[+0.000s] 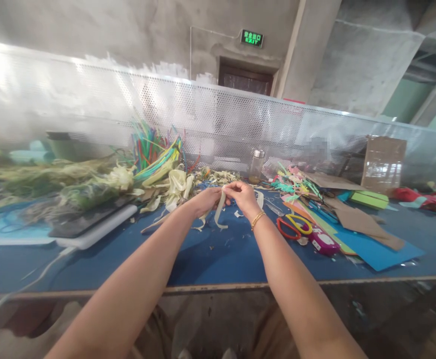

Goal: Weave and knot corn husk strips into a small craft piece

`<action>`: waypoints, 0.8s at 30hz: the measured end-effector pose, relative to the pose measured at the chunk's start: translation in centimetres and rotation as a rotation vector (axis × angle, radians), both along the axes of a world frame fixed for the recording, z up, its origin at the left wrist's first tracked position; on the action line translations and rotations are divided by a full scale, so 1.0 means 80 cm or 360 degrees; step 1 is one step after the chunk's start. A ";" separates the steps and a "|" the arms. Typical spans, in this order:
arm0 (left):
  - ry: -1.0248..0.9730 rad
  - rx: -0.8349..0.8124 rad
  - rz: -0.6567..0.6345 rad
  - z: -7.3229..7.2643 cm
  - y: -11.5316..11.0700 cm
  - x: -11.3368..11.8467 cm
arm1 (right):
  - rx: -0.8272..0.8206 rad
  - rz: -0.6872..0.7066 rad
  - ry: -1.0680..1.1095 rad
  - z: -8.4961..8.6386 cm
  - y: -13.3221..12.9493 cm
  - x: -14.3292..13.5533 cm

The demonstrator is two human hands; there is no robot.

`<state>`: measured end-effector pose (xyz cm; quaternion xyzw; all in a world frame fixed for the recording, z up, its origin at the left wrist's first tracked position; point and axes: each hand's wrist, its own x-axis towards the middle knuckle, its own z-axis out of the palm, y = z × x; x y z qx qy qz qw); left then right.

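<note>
Over the middle of the blue table, my left hand (208,200) and my right hand (241,195) meet with fingertips pinched together. Between them is a pale cream-green strip (221,212), thin and husk-like, its lower end hanging toward the tabletop. Both hands are closed on it at its top, though my left fingertips are partly hidden. A second pale strip (259,199) shows just beyond my right wrist. Scissors with red and yellow handles (299,224) lie to the right of my right hand. Left of my left hand is a heap of similar pale pieces (179,185).
A bundle of coloured stems (152,152) and green fibres (87,192) crowd the left, near a white device with a cable (98,229). A glass bottle (256,167) stands behind. At right lie a purple box-like object (325,243), coloured sheets (386,249) and cardboard (367,222).
</note>
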<state>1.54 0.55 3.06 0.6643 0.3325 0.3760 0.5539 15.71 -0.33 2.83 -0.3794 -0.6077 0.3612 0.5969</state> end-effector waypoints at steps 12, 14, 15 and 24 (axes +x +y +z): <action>-0.0017 0.0143 -0.0091 0.001 -0.004 0.001 | 0.0013 -0.0038 0.0176 0.001 -0.002 -0.002; -0.0016 0.0160 -0.0109 0.002 -0.006 0.001 | 0.0001 -0.0001 0.0148 0.001 -0.002 -0.001; -0.0016 0.0158 -0.0110 0.002 -0.006 0.001 | -0.0022 0.0049 0.0121 0.001 -0.003 -0.001; 0.0245 0.0035 -0.0166 0.010 -0.015 -0.006 | 0.0173 -0.0350 0.0316 0.010 0.010 0.021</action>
